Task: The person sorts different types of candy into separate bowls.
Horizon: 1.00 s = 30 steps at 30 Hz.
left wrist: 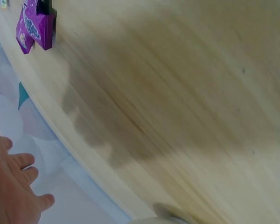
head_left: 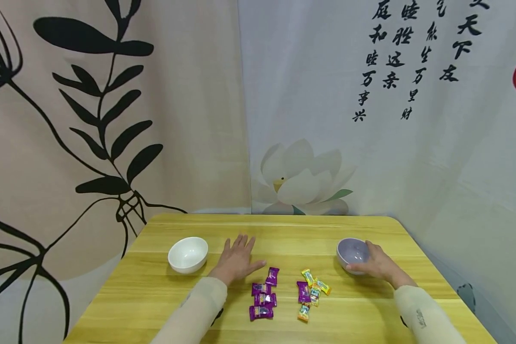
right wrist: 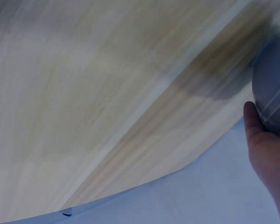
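Note:
My right hand grips a small lavender bowl by its right side in the head view, thumb at the near rim. In the right wrist view, the bowl shows at the right edge with a digit of the hand against its side. My left hand is held over the table with its fingers spread and nothing in it. To its left stands a white bowl. Just right of it, several purple-wrapped candies form a rough column.
A second cluster holds one purple candy and several yellow-wrapped candies, between the purple column and the lavender bowl. All lie on a wooden table. Behind its far edge hangs a printed cloth.

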Each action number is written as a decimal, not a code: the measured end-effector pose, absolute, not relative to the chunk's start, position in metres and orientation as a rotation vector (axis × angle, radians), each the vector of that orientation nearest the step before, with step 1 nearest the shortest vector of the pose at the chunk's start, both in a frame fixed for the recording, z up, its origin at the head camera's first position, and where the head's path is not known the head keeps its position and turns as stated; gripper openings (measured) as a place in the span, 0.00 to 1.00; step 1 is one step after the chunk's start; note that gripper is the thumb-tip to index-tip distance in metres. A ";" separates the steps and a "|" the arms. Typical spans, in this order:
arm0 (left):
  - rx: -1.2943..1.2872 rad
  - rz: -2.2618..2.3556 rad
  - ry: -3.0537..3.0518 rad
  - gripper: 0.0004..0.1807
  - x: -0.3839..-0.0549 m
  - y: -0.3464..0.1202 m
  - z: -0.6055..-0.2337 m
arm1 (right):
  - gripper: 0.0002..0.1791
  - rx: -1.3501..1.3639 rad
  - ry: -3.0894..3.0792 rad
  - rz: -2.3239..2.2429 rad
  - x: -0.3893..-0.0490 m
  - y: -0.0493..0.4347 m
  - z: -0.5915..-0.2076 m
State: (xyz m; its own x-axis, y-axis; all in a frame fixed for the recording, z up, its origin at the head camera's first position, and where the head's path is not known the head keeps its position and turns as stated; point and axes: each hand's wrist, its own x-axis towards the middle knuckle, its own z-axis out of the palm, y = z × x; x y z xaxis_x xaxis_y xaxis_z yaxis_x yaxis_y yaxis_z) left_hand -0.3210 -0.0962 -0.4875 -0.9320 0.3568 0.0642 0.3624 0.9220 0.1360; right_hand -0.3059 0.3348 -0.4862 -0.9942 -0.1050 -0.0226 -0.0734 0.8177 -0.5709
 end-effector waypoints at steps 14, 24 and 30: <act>-0.604 -0.443 -3.015 0.42 -0.309 -0.077 -0.502 | 0.70 -0.067 2.886 -0.950 -0.307 0.333 -0.488; -0.519 -0.418 -2.981 0.35 -0.291 -0.058 -0.512 | 0.70 -0.069 2.884 -0.966 -0.305 0.335 -0.486; -0.434 -0.290 -2.972 0.36 -0.288 -0.048 -0.516 | 0.69 -0.073 2.872 -0.983 -0.303 0.333 -0.486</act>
